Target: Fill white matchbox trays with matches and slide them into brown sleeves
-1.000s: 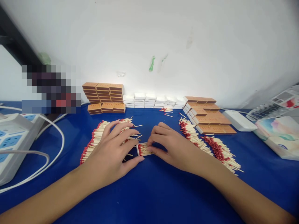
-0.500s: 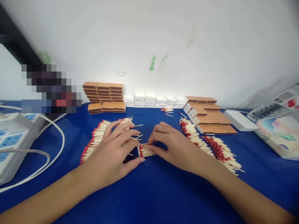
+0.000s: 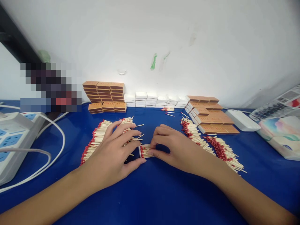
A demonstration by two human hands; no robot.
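Observation:
A small white matchbox tray (image 3: 140, 152) lies on the blue table between my hands, with red-tipped matches (image 3: 145, 152) in it. My left hand (image 3: 114, 150) reaches over a pile of matches (image 3: 99, 134), its thumb and index finger bracketing the left end of the tray. The other left fingers are spread. At the tray's right end, my right hand (image 3: 172, 143) has thumb and fingers pinched together over the matches; its fingertips hide that end. Beyond my right wrist lie two more heaps, a nearer match pile (image 3: 194, 132) and a match pile further right (image 3: 225, 153).
Stacked brown matchboxes (image 3: 104, 90) stand at the back left, white trays (image 3: 150, 99) along the wall, and more brown boxes (image 3: 213, 117) at right. A power strip (image 3: 14, 137) with white cables lies left; a white adapter (image 3: 243, 120) and tissue pack (image 3: 281, 137) lie right.
My right fingertips have shifted slightly to the right along the tray, so more of the matches show. My left hand stays where it was.

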